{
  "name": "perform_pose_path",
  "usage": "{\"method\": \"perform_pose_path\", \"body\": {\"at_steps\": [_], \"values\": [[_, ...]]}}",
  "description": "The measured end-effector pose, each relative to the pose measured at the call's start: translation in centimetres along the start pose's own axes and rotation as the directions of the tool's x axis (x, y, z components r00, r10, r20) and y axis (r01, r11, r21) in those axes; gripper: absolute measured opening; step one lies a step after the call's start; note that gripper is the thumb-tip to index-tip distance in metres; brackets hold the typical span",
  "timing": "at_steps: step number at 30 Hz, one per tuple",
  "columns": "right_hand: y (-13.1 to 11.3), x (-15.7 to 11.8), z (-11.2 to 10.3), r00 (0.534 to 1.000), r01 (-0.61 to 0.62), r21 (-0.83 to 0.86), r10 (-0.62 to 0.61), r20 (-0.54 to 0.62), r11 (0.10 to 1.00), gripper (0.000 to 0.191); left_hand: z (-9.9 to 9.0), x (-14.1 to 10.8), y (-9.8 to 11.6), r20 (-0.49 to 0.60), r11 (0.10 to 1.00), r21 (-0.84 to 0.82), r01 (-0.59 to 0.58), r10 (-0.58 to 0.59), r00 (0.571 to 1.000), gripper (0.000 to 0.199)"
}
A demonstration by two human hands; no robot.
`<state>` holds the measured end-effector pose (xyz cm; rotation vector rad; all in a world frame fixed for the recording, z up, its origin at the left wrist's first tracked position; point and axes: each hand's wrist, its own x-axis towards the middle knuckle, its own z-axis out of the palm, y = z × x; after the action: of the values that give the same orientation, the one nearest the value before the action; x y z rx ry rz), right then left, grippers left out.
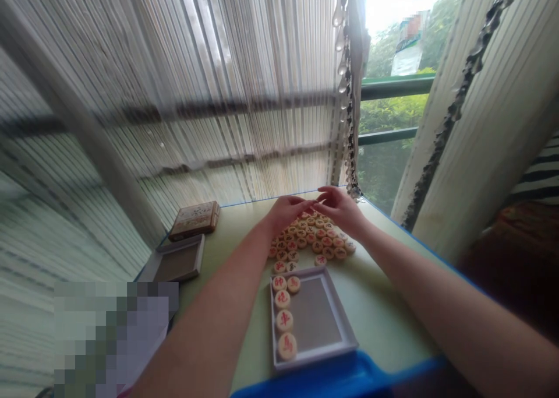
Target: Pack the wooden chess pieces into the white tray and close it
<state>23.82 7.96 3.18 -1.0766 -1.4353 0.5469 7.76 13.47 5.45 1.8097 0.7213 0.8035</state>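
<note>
Discs (328, 250) crowd the desk (227, 235) just beyond the tray (323, 360), and over their far part come left grip (289, 209) and right grip (338, 204), fingers outstretched, tips close together! How open, or holding what, I can't tell. Inside the tray, five red-marked pieces (284, 321): four line its left wall, one beside the farthest.

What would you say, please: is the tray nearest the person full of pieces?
No, the tray holds only five pieces, leaving most of it bare.
</note>
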Motion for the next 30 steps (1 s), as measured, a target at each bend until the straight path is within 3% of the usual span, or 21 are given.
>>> {"method": "perform_pose_path", "body": {"at_steps": [5, 12, 16, 22, 26, 30], "values": [[-0.2, -0.4, 0.5, 0.981, 0.163, -0.290, -0.187, -0.058, 0.943, 0.029, 0.0, 0.1, 0.1, -0.011, 0.998, -0.063, 0.013, -0.013, 1.000, 0.039], [-0.8, -0.9, 0.8, 0.915, 0.324, -0.484, -0.399, -0.058, 0.813, 0.016, 0.0, -0.1, 0.1, 0.000, 0.994, -0.106, 0.026, -0.026, 1.000, 0.039], [-0.7, -0.8, 0.6, 0.902, 0.371, -0.496, -0.433, -0.010, 0.785, 0.023, 0.0, -0.1, -0.1, -0.007, 0.996, -0.086, 0.039, -0.040, 0.999, 0.039], [-0.1, -1.0, 0.8, 0.894, 0.416, -0.436, -0.448, 0.033, 0.798, 0.051, -0.4, 0.0, -0.2, -0.043, 0.995, -0.092, 0.035, -0.039, 0.998, 0.042], [-0.6, -1.1, 0.7, 0.902, 0.374, -0.490, -0.432, -0.006, 0.787, 0.037, -0.5, 0.2, -0.2, -0.034, 0.991, -0.130, 0.025, -0.030, 0.999, 0.039], [-1.0, -0.9, 0.4, 0.911, 0.371, -0.541, -0.409, 0.055, 0.755, 0.016, -0.3, 0.2, -0.2, -0.091, 0.980, -0.192, 0.056, -0.075, 0.993, 0.040]]}}
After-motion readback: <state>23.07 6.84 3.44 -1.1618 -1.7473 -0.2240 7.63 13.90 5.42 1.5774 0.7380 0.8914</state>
